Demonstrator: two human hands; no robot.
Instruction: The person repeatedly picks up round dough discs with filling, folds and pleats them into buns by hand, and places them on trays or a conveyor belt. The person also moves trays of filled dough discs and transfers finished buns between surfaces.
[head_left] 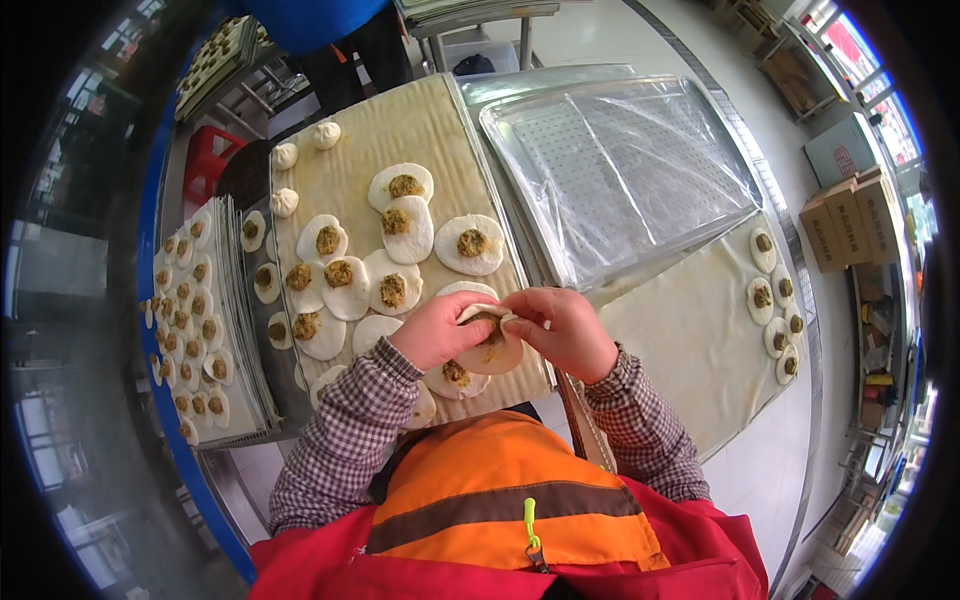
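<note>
Between my two hands is a round dough wrapper point(497, 357) with brown filling, its far edge gathered and pinched. My left hand point(443, 328) grips the wrapper's left side, thumb lying in over the filling. On the right, my right hand point(565, 328) pinches the far right edge between thumb and fingers. Under and around them, more flat wrappers topped with filling lie on the cloth-covered board, such as one filled wrapper point(472, 245) just beyond my hands. Three closed, pleated buns point(325, 135) sit at the board's far left.
A metal tray point(640, 165) under clear plastic stands right of the board point(440, 120). Beyond its near edge, a cloth-covered surface point(680, 350) carries several filled wrappers. Stacked trays point(245, 400) with many more are at left. A person in blue point(310, 20) stands at the far side.
</note>
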